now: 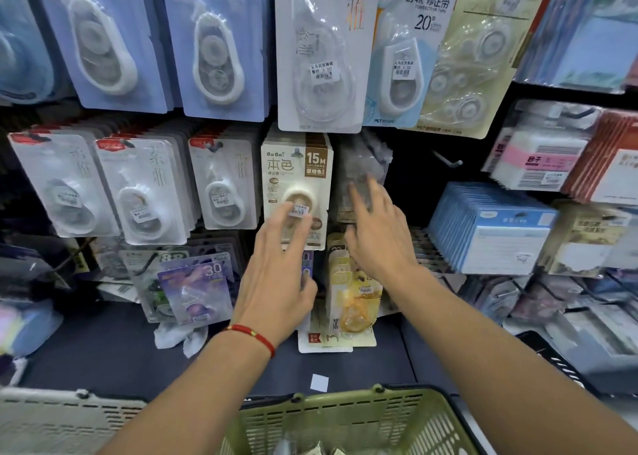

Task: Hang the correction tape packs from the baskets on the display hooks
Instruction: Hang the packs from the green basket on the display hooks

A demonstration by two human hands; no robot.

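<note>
Stationery shelving is filling my view, rows of blister-carded correction tape packs hanging tight together on hooks against a dark backing. I am watching the beige pack (296, 192), a flat card with a round kraft-coloured dispenser under clear plastic, hanging in the middle row with my left hand (276, 271) spread over its lower half, fingers straight and fingertips touching the price sticker. Just to its right, a blurred clear-plastic pack (362, 175) is sitting at my right hand's (376, 233) fingertips; whether those loosely extended fingers are pinching it I cannot tell. Beyond that, a bare hook (447, 159) is jutting into a dark open gap. Below, a yellow pack (352, 299) is leaning on the dark ledge. Nearest me, the green slotted basket (362, 416) is holding more packs, beside a grey basket (62, 420).
</note>
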